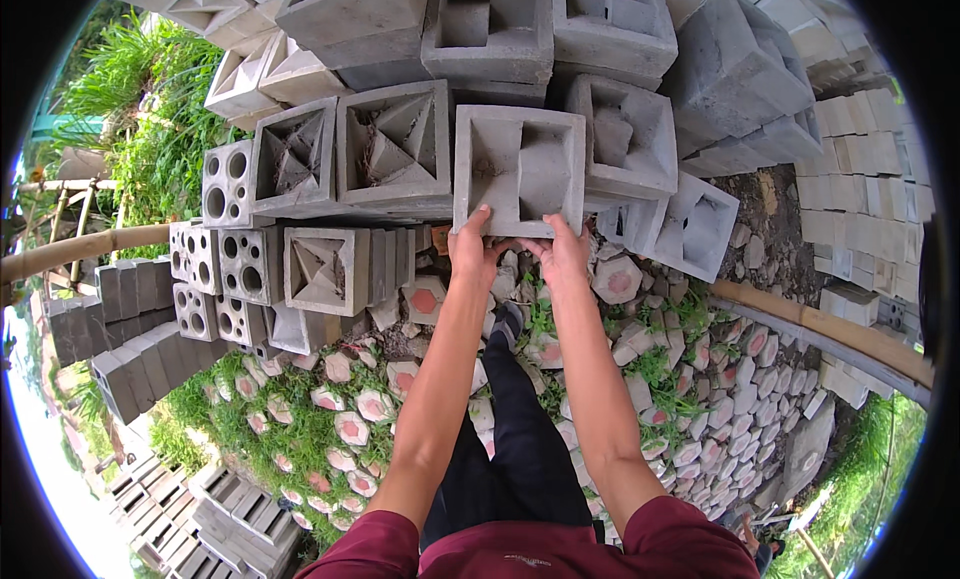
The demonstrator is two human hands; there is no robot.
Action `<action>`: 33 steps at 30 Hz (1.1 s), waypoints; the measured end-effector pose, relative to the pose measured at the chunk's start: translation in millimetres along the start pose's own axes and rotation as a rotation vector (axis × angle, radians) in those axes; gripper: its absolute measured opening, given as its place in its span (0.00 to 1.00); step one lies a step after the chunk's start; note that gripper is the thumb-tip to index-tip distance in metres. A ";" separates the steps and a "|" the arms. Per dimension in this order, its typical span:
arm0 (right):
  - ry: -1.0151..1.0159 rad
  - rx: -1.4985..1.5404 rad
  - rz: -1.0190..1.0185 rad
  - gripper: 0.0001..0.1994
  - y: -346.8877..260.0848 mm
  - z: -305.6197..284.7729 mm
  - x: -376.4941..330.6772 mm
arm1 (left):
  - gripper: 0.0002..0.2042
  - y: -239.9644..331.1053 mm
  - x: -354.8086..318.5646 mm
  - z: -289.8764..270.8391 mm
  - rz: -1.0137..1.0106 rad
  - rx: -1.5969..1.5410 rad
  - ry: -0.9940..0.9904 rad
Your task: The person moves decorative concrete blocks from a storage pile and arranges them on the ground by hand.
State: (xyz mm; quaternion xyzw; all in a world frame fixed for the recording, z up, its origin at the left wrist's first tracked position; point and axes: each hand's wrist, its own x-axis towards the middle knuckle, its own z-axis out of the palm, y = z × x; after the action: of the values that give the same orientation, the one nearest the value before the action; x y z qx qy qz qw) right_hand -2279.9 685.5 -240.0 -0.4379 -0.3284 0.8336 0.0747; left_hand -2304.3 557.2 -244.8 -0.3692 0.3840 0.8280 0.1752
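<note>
A square grey concrete ventilation block (550, 169) with recessed, angled faces inside its frame is between my hands. My left hand (474, 249) grips its near edge at the left corner, thumb on top. At the right of the same edge, my right hand (563, 254) has its thumb on the rim. The fingers of both hands reach underneath and are partly hidden. Left of the held block stands a block with a pyramid-like pattern (394, 144). Close on the right is another recessed block (628, 137). Whether the held block rests on something below cannot be seen.
Stacked blocks (487, 37) fill the far side. Blocks with round holes (246, 266) stand at left. Hexagonal pavers (352, 427) with grass cover the uneven ground around my feet. Bamboo poles lie at left (85, 251) and right (830, 331). Pale blocks (860, 169) are stacked far right.
</note>
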 end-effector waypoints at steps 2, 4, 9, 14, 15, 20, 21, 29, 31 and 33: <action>0.003 0.017 0.040 0.27 -2.2 -8.7 -13.4 | 0.22 2.0 -22.7 -4.3 -0.018 -0.107 -0.054; 0.019 -0.012 0.055 0.28 -2.1 -22.2 -35.0 | 0.30 -9.3 -45.6 -24.7 -0.010 -0.103 -0.043; 0.020 -0.046 0.149 0.30 2.6 -68.8 -97.2 | 0.41 -4.0 -92.1 -92.5 0.045 0.178 -0.069; 0.101 -0.088 0.182 0.32 21.5 -115.7 -165.7 | 0.39 5.0 -104.3 -123.7 0.013 0.542 -0.347; 0.129 -0.107 0.199 0.33 27.3 -127.5 -175.1 | 0.38 3.4 -112.9 -125.2 -0.058 0.649 -0.358; 0.207 -0.092 0.263 0.33 58.8 -182.9 -231.0 | 0.44 -30.1 -165.3 -169.6 -0.104 0.604 -0.327; 0.170 -0.077 0.275 0.33 63.4 -192.5 -247.0 | 0.44 -31.3 -173.7 -181.2 -0.125 0.630 -0.350; 0.068 -0.316 0.286 0.36 84.3 -245.4 -369.4 | 0.39 -1.8 -251.1 -222.9 -0.400 0.702 -0.376; -0.203 -0.450 0.207 0.40 82.3 -273.8 -393.5 | 0.39 14.6 -271.0 -231.4 -0.423 0.746 -0.381; -0.143 -0.337 0.110 0.41 83.8 -269.3 -402.9 | 0.38 26.0 -283.9 -237.2 -0.449 0.819 -0.333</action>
State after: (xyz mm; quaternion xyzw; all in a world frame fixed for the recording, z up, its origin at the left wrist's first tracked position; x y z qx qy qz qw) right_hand -1812.5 584.4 -124.9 -0.4012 -0.4434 0.7986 -0.0690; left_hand -2017.0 357.0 -122.4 -0.2062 0.5556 0.5986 0.5389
